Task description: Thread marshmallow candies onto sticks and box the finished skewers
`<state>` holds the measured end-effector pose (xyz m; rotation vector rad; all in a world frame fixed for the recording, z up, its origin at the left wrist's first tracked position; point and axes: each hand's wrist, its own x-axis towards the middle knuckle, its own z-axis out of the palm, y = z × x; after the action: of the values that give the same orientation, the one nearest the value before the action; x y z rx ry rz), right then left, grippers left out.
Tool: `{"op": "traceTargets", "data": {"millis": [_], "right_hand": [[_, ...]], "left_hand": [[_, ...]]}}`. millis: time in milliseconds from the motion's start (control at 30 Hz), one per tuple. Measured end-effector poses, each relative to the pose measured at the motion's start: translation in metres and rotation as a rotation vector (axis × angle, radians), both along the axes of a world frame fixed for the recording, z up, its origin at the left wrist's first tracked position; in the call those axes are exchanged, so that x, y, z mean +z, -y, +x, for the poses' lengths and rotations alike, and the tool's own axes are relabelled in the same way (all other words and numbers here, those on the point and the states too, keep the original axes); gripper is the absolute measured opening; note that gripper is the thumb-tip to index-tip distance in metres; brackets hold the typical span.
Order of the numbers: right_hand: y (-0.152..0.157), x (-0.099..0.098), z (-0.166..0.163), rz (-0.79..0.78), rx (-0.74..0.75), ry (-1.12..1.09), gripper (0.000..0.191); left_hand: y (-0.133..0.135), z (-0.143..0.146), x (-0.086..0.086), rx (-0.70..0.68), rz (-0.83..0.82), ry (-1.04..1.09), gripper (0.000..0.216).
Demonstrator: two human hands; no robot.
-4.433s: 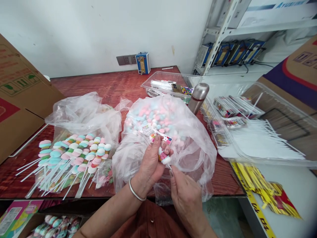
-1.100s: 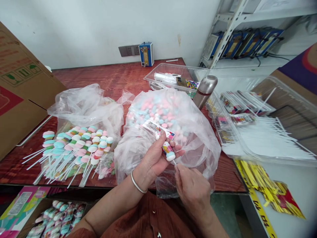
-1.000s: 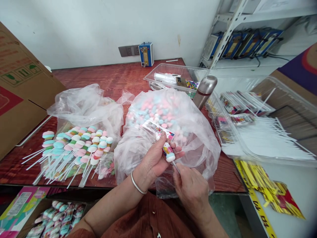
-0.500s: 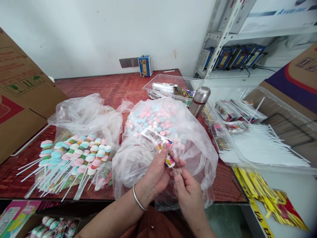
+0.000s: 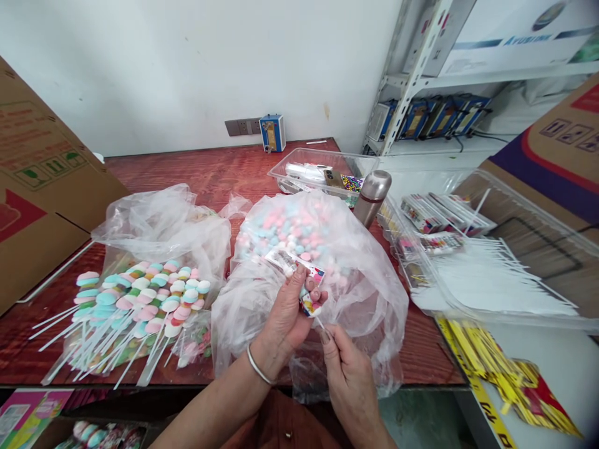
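Note:
My left hand (image 5: pixel 287 312) is closed around a printed candy wrapper (image 5: pixel 294 267) with a marshmallow lollipop inside; only its white end (image 5: pixel 316 308) shows below my fingers. My right hand (image 5: pixel 344 368) pinches the thin white lollipop stick (image 5: pixel 321 324) just under the left hand. Both hands hover over a clear plastic bag (image 5: pixel 327 249) full of pink, blue and white marshmallow pieces. A silver bangle (image 5: pixel 258 369) sits on my left wrist.
A heap of finished marshmallow lollipops (image 5: pixel 140 296) lies on a second plastic bag at left. A cardboard box (image 5: pixel 32 181) stands far left. A steel flask (image 5: pixel 372 196), a clear tub (image 5: pixel 322 174), a tray of white sticks (image 5: pixel 486 277) and yellow strips (image 5: pixel 500 374) sit at right.
The lollipop has slid further into the wrapper, so less of it shows below my left hand. My right hand has come up closer to the left. The camera has shifted slightly.

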<state>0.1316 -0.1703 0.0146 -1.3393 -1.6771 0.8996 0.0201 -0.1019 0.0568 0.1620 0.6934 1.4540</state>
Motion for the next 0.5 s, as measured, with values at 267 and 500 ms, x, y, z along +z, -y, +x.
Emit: {"op": "traceTargets", "data": {"millis": [267,500], "right_hand": [[-0.008,-0.014,0.000,0.293,-0.108,0.195,0.027],[-0.001,0.005,-0.003,-0.529,0.108,-0.636,0.040]], "left_hand": [[0.006,0.012,-0.005,-0.006,-0.008,-0.052,0.032],[-0.003,-0.005,-0.002,0.024,0.074,0.017,0.025]]}}
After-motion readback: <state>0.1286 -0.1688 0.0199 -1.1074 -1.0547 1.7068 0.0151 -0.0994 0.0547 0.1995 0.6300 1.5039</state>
